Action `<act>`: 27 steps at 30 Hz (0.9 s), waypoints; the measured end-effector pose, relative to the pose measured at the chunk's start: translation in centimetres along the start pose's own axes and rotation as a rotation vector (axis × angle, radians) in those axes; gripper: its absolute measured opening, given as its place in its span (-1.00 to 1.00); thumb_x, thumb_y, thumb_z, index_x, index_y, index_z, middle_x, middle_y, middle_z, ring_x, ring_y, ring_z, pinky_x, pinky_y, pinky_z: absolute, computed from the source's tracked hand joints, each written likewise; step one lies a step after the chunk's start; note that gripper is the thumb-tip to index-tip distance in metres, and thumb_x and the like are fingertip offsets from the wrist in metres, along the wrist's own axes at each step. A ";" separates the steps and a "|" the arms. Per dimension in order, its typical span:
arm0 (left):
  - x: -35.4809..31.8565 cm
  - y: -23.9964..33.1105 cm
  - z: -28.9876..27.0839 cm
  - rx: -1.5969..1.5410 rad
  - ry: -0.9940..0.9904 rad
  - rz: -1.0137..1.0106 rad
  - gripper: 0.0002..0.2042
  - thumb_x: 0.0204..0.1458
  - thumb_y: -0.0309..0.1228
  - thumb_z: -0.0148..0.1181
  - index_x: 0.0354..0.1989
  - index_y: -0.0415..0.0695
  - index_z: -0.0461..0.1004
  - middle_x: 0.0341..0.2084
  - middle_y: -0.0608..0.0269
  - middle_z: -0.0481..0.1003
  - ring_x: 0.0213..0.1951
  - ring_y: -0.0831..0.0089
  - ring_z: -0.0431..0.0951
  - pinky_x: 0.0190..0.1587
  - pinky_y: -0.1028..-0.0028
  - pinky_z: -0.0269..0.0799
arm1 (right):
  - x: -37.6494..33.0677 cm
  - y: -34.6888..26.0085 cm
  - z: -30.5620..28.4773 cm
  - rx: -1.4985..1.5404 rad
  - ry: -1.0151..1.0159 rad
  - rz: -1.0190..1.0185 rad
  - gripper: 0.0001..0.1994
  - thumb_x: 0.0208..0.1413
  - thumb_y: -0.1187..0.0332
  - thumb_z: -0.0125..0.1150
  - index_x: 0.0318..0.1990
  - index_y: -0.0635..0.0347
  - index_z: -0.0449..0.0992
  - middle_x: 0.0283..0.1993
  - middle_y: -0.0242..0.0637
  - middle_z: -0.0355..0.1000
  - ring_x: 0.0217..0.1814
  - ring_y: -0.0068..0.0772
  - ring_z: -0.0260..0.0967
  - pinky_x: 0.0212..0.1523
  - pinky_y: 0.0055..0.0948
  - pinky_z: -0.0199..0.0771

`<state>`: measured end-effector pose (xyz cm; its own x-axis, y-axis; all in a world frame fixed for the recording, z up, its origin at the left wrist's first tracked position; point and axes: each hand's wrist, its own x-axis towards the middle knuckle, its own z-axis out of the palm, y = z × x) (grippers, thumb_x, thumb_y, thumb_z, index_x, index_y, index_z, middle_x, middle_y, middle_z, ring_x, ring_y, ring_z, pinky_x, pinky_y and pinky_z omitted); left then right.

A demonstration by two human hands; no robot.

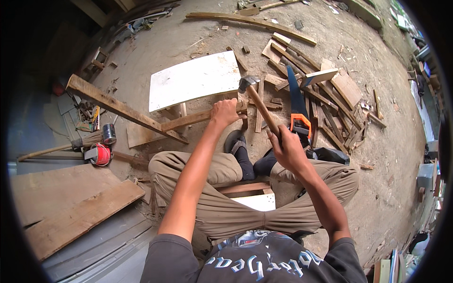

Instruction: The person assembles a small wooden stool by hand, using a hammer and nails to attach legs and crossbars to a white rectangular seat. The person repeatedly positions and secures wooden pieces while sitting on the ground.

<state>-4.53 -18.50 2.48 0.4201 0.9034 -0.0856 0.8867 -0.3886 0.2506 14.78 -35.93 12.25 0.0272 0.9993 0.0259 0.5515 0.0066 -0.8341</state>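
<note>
My right hand is wrapped round the wooden handle of a hammer. Its metal head is raised just right of my left hand, apart from the wood. The fingers of my left hand are closed over one end of a wooden bar. At its other end this bar meets a longer wooden beam, which slants up to the left. Behind them lies a white board on wooden supports. Whether a nail is in the bar I cannot make out.
To the right lie a handsaw with an orange grip and a pile of wood offcuts. On the left are a can, a red reel, a brush and planks. A small white-topped piece sits between my legs.
</note>
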 end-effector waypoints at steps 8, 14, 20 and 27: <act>0.3 -0.4 0.8 0.113 0.003 0.062 -0.37 -0.20 0.30 0.30 -0.41 -0.13 0.49 -0.57 0.16 0.58 -0.55 0.41 0.59 -0.49 0.40 0.54 | -0.8 -1.2 1.0 -0.120 -0.044 -0.004 -0.79 0.28 0.39 0.07 -0.27 0.41 0.29 -0.58 0.20 0.37 -0.46 0.32 0.40 -0.47 0.05 0.28; 0.8 -1.1 2.4 0.100 0.043 0.060 -0.35 -0.27 0.32 0.33 -0.44 -0.14 0.49 -0.65 0.22 0.54 -0.61 0.45 0.55 -0.56 0.43 0.50 | 0.0 -2.5 0.7 -0.225 0.007 -0.063 -0.80 0.28 0.40 0.06 -0.25 0.42 0.31 -0.58 0.16 0.38 -0.48 0.25 0.42 -0.47 0.02 0.31; 0.7 -1.2 2.7 0.087 0.098 0.046 -0.38 -0.32 0.27 0.41 -0.47 -0.12 0.51 -0.61 0.17 0.58 -0.54 0.36 0.62 -0.50 0.36 0.54 | 0.2 -3.1 1.6 -0.095 0.083 -0.124 -0.83 0.29 0.40 0.05 -0.23 0.36 0.28 -0.57 0.14 0.39 -0.49 0.24 0.42 -0.51 -0.01 0.30; 0.6 -0.6 1.2 0.079 0.076 0.025 -0.42 -0.26 0.20 0.43 -0.41 -0.14 0.53 -0.50 0.07 0.62 -0.44 0.25 0.67 -0.42 0.27 0.59 | 0.0 -1.0 0.9 -0.149 0.003 -0.025 -0.85 0.26 0.43 0.07 -0.23 0.35 0.28 -0.51 0.16 0.40 -0.43 0.28 0.39 -0.45 -0.04 0.30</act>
<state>-4.56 -17.96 1.17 0.4293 0.9032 -0.0056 0.8896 -0.4218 0.1751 13.48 -35.86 12.54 0.0145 0.9988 0.0472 0.6699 0.0254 -0.7420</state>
